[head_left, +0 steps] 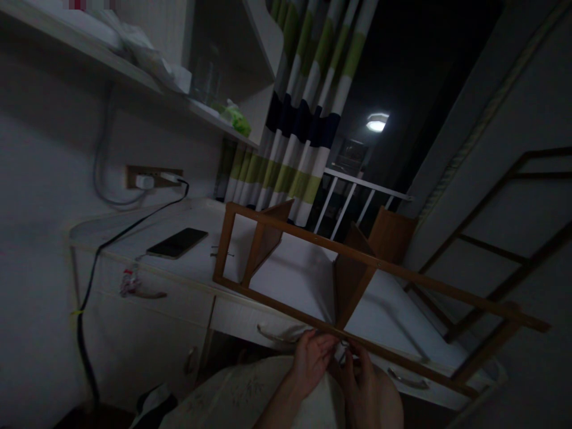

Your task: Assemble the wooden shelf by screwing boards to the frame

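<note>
A brown wooden shelf rack [290, 305] lies on its side on the white desk, its cross boards standing between two long rails. At the near rail, the fingers of my left hand [311, 358] are bent against the wood and close on it. My right hand [363, 381] is just to the right, below the same rail. Its fingers pinch a small, thin, bent metal piece [343, 350], which looks like a hex key. Dim light and the fingers hide its exact shape and where its tip sits.
On the desk's left lie a phone [177, 243] and several small screws [222, 252]. A black cable [129, 229] hangs from the wall socket [154, 177]. Drawer handles [407, 379] stick out in front. A wooden ladder-like frame [491, 244] leans at right.
</note>
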`<control>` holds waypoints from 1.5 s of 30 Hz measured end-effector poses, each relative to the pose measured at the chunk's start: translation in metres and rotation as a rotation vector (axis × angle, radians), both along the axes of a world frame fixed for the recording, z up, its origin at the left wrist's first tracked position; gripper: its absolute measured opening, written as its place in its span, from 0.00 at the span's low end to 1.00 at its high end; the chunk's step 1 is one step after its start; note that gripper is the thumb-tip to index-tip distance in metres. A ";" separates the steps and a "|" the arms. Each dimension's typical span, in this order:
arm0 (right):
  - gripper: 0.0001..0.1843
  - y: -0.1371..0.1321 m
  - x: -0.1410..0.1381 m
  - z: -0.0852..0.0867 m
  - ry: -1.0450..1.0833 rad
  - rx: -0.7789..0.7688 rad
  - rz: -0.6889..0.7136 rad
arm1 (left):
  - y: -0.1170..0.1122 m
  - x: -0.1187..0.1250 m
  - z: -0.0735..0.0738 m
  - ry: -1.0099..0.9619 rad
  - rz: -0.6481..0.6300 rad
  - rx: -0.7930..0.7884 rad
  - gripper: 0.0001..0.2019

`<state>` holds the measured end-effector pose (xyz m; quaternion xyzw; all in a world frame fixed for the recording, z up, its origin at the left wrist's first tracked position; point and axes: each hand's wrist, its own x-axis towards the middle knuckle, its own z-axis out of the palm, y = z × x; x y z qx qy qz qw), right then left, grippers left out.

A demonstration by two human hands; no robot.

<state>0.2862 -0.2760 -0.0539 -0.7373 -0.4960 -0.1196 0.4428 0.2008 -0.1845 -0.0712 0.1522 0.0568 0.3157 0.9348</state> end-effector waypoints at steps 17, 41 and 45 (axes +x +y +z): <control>0.24 -0.005 -0.011 0.011 -0.050 -0.140 -0.033 | 0.002 0.001 -0.002 0.026 -0.012 -0.001 0.21; 0.19 -0.006 -0.016 0.016 -0.264 -0.214 -0.053 | -0.001 -0.003 0.002 -0.001 -0.006 0.064 0.22; 0.17 -0.008 -0.012 0.017 -0.207 -0.211 0.013 | 0.000 -0.002 0.001 -0.023 -0.011 0.071 0.22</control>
